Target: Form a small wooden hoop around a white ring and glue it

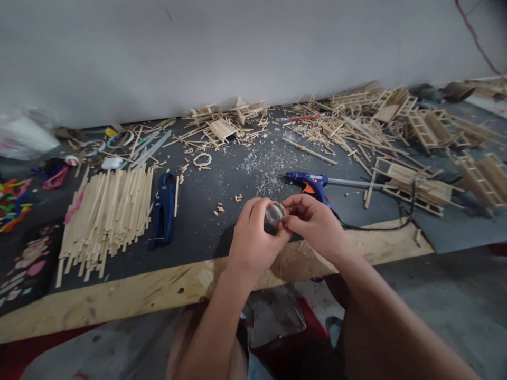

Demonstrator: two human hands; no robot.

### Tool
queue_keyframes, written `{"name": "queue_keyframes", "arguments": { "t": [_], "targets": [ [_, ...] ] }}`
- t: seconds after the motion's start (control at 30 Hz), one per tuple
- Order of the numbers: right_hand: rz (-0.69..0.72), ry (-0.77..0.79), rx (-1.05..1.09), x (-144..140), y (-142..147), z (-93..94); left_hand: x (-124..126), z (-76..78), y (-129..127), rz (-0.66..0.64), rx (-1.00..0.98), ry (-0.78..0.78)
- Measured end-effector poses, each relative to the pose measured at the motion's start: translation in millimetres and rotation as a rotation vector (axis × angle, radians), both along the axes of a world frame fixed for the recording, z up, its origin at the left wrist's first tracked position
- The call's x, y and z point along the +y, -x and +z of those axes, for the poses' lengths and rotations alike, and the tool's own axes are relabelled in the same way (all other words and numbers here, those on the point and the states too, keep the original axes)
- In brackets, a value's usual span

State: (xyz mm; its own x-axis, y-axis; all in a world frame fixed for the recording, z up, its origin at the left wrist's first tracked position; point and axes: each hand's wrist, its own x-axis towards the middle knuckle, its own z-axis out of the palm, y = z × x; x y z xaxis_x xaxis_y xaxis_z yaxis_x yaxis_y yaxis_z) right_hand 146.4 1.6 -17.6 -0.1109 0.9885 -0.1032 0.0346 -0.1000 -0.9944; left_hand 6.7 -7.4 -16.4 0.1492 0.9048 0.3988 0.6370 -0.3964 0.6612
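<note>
Left hand (pixel 253 235) and right hand (pixel 312 219) pinching a small round tape roll (pixel 274 214) together, just before the glue gun (pixel 311 183), bundle of sticks (pixel 106 211) far left of it

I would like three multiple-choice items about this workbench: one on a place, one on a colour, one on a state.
1. Where does the stick pile lie?
A) left of the cutter
B) right of the glue gun
C) in the hands

2. What colour is the glue gun body?
A) red
B) blue
C) green

3. How is the small ring?
A) lying on the bench
B) held by both hands
C) inside the cutter

Key: 1 A, the stick pile lies left of the cutter. 2 B, the glue gun is blue. 3 B, the left hand and right hand pinch the ring.
</note>
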Motion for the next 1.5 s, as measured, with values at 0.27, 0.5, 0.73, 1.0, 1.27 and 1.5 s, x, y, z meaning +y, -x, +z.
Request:
{"name": "queue_keyframes", "arguments": {
  "t": [0.27,0.5,0.73,1.0,1.27,1.5],
  "targets": [
    [0.054,0.046,0.006,0.2,-2.7,4.5,-1.1,-1.0,0.1,-0.020,0.004,-0.034],
    [0.022,0.028,-0.126,-0.1,-1.8,7.7,-1.9,-1.6,0.2,-0.033,0.002,-0.031],
    [0.000,0.035,-0.108,-0.2,-1.5,8.5,-1.9,-2.6,-0.6,-0.023,-0.002,-0.041],
    [0.035,0.076,0.000,0.8,-2.8,7.3,-2.0,-1.0,0.5,-0.040,-0.005,-0.052],
    [0.040,0.136,0.081,2.0,-2.3,8.7,-3.2,1.0,2.0,-0.122,0.056,-0.033],
    [0.023,0.184,0.115,2.6,-3.0,5.7,-1.9,-0.6,1.2,-0.122,0.058,-0.040]
  ]
}}
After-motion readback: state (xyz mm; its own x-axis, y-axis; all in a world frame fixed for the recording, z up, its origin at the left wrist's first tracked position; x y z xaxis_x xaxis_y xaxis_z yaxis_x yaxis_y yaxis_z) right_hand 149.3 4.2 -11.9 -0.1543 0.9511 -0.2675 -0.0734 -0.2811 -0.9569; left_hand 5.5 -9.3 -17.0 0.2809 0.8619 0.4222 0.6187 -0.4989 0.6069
